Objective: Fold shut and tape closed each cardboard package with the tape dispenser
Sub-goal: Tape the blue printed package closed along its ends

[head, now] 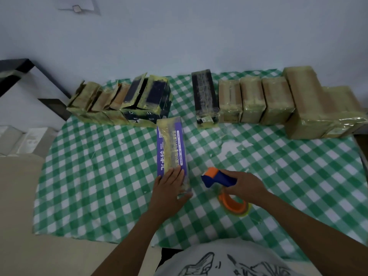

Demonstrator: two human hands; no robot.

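Head view: left grip [169, 188], fingers flat, pins the box [171, 148] as right grip [247, 188] clamps the dispenser [219, 179]; a slipping box could leave the seal crooked.

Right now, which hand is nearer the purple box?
Left. The left hand lies flat on the purple box; the right hand holds the tape dispenser to its right, apart.

Bare cloth [99, 166] left; boxes [276, 100] wall the back (gap mid-row).
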